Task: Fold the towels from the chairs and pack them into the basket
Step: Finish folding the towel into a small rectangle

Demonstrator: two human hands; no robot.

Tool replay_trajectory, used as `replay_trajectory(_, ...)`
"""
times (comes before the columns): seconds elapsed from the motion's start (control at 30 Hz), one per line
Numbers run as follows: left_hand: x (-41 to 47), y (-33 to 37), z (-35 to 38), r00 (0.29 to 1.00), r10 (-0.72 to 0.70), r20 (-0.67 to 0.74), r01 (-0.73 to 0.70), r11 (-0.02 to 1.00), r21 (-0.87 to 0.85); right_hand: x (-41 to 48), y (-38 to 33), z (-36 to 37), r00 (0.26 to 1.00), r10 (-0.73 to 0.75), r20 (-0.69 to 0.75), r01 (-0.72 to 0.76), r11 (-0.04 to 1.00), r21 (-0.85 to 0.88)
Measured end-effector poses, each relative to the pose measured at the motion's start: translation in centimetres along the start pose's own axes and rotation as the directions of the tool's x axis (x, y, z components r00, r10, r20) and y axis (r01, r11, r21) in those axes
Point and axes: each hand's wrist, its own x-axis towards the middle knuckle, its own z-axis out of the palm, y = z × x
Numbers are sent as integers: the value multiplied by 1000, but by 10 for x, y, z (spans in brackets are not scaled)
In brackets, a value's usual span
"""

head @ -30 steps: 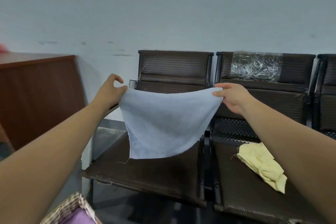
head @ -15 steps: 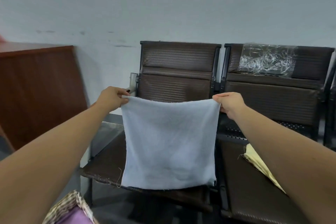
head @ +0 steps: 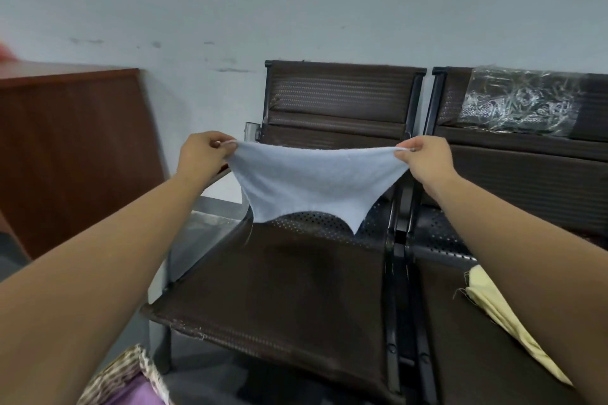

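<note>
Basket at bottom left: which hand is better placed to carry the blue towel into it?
Left hand, likely: the basket lies low beside its forearm; the right hand grips the blue towel farther away.

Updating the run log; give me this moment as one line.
left hand pinches blue towel corner | right hand pinches opposite corner | towel stretched above left chair | yellow towel on right chair

Matt pale-blue cloth towel (head: 312, 181), perforated dark metal chair seat (head: 279, 289), glossy crinkled plastic wrap (head: 519, 102), reddish wood cabinet (head: 72, 148).
</note>
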Motion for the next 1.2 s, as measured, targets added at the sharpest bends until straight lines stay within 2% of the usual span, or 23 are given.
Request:
replay_trajectory(0.1,-37,-21,-1,995,-31,93,25,998,61,-30,34,2,998,44,38,-40,995,-89)
replay_trajectory(0.23,-96,-61,8,945,-73,320,1,976,219,-85,87,9,973,141,181,-85,954,-288)
replay_trajectory(0.3,-122,-80,13,899,-150,412,11,947,322,-110,110,11,935,192,299,-68,923,-380)
replay_trajectory(0.4,-148,-95,17,843,-203,499,8,931,365,-133,123,12,861,295,413,-134,917,-375)
replay_trajectory(0.5,-161,-91,11,740,-228,633,-9,937,349,-145,119,9,787,334,519,-141,916,-376)
replay_trajectory(0.57,-161,-89,6,638,-272,721,37,945,324,-150,115,7,664,419,619,-128,880,-458)
replay_trajectory(0.63,-160,-91,2,505,-329,798,146,944,296,-154,115,5,529,506,681,-148,845,-513)
replay_trajectory(0.7,-159,-93,0,407,-373,834,181,928,326,-153,118,4,484,535,693,-200,838,-507)
replay_trajectory(0.73,-157,-95,2,399,-379,835,172,925,338,-152,119,3,485,534,693,-229,842,-489)
replay_trajectory(0.8,-153,-98,8,452,-373,811,135,927,351,-146,125,5,510,524,682,-262,850,-457)
replay_trajectory(0.93,-134,-114,27,697,-311,646,73,927,367,-127,144,16,655,483,581,-261,866,-426)
replay_trajectory(1.0,-124,-121,38,786,-295,543,78,919,386,-116,156,26,738,448,504,-258,878,-403)
replay_trajectory(1.1,-106,-133,62,836,-303,457,112,910,398,-95,172,50,819,412,400,-267,890,-370)
replay_trajectory(1.2,-89,-145,86,852,-331,406,158,901,403,-78,186,79,853,399,337,-275,892,-359)
